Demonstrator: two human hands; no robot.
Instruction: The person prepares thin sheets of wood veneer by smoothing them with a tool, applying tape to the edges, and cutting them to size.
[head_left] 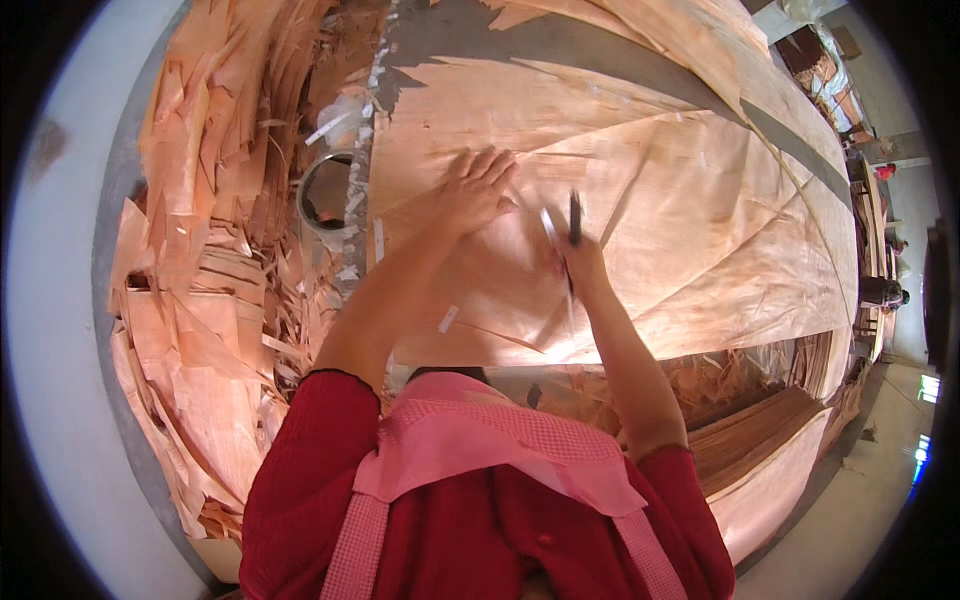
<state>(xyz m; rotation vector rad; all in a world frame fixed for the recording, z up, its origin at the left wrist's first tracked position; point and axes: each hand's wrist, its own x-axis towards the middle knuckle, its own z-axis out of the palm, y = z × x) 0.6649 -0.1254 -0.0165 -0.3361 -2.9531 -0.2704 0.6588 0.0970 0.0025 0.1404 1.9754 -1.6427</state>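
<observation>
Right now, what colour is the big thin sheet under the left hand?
The sheet is pale peachy tan with darker streaks, best seen in the head view.

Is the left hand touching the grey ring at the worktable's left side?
Apart. The head view shows it plainly: a stretch of bare wood sheet lies between the ring and the left hand, which is spread to the ring's right.

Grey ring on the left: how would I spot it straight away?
Find the broad wood sheet beneath the left hand, then look just past its left edge. There sits the grey ring, the one round, open shape beside jagged wood scraps.
</observation>
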